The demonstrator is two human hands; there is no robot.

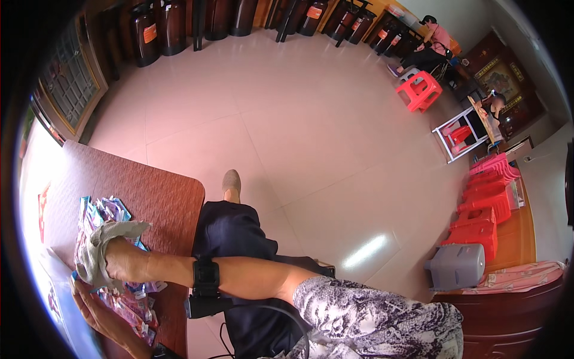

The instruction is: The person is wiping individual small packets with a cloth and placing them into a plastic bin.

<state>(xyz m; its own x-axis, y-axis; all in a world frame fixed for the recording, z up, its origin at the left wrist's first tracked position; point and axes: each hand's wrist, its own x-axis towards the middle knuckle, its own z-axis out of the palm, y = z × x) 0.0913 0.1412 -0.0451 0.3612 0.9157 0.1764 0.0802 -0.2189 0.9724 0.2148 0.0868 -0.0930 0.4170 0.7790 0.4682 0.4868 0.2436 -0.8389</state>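
My right hand (128, 260) reaches across to the left with a grey cloth (92, 258) bunched in it. The cloth rests over a pile of small printed packets, some of them bluish packets (112, 208) beyond the hand and some pink packets (130, 309) nearer to me. Beside the pile, at the lower left, my left hand (96, 309) lies with its fingers stretched out, its fingertips close to the cloth. A bit of blue shows at those fingertips. The packets sit on a reddish-brown wooden table (152, 193). The cloth hides the middle of the pile.
Clear plastic sheeting (67, 287) lies along the table's left side. Ahead, large dark jars (172, 27) line the wall. A person (437, 38) sits at the back right near a red stool (420, 91). Stacked red stools (475, 224) and a grey stool (457, 267) stand right.
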